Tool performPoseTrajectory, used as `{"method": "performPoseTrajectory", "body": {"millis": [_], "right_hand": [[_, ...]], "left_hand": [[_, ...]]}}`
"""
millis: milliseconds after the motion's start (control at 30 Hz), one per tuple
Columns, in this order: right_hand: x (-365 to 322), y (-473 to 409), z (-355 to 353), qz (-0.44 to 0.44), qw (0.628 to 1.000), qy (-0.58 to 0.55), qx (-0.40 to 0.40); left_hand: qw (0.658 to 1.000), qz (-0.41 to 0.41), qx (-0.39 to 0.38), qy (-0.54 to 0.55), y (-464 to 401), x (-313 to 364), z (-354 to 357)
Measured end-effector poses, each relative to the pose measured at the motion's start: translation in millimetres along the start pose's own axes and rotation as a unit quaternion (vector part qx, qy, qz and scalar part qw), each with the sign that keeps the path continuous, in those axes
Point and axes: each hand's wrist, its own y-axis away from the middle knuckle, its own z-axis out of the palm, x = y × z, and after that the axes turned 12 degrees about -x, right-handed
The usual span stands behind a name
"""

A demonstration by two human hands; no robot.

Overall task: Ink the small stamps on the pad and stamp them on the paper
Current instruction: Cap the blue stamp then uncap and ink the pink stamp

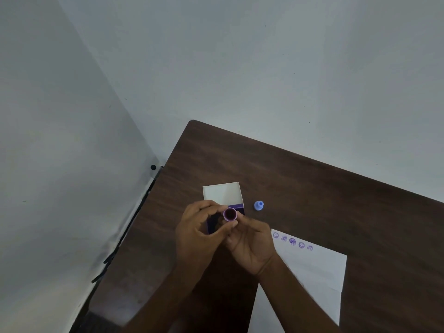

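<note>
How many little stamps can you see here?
2: a purple stamp held in both hands above the ink pad, and a blue stamp standing on the table right of it. More may be hidden.

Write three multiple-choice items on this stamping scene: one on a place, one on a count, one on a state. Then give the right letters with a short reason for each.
1. Where does the blue stamp stand?
A. On the paper
B. On the table, right of the open ink pad box
C. Inside the box lid

2. How many prints show on the paper?
A. Two
B. Five
C. Nine

3. How is the purple stamp held?
A. Lying loose on the table
B. Pressed onto the paper
C. Lifted between both hands, round face toward the camera

Answers
1. B: it stands alone on the dark table beside the ink pad box.
2. B: five purple marks run in one row near the top edge.
3. C: the left hand and right hand grip it above the pad.
</note>
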Motion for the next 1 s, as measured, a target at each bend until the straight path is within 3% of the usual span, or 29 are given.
{"method": "performPoseTrajectory", "body": {"millis": [267, 333, 400, 500, 567, 667, 767, 833, 1000], "right_hand": [[-4.3, 2.7, -19.9, -0.021, 0.999, 0.015, 0.042], [-12.5, 4.0, -28.5, -0.019, 0.996, 0.070, 0.061], [-20.8, 2.5, -35.9, -0.001, 0.975, 0.192, 0.109], [-23.7, -2.2, -47.5, 0.006, 0.898, 0.379, 0.223], [-20.4, -5.7, -54.9, -0.005, 0.806, 0.519, 0.285], [-13.2, -11.3, -64.7, -0.006, 0.648, 0.700, 0.300], [-11.6, -18.9, -71.7, 0.005, 0.555, 0.785, 0.275], [-10.8, -23.9, -75.3, 0.010, 0.525, 0.811, 0.258], [-7.9, -31.9, -79.7, 0.032, 0.517, 0.819, 0.247]], "left_hand": [[1.000, 0.003, 0.005, -0.004, -0.6, -10.3, 9.5], [1.000, -0.002, -0.008, -0.023, -1.8, -19.8, 9.6], [0.997, -0.023, -0.027, -0.070, -4.8, -33.3, 8.9], [0.990, -0.018, -0.061, -0.126, -8.4, -56.8, 10.2], [0.986, -0.008, -0.072, -0.151, -11.1, -71.3, 14.4], [0.972, -0.029, -0.128, -0.194, -17.0, -86.2, 23.6], [0.953, -0.046, -0.184, -0.236, -23.9, -95.3, 34.3], [0.947, -0.045, -0.195, -0.250, -27.8, -100.3, 39.6], [0.939, -0.011, -0.177, -0.295, -34.2, -107.1, 41.1]]}}
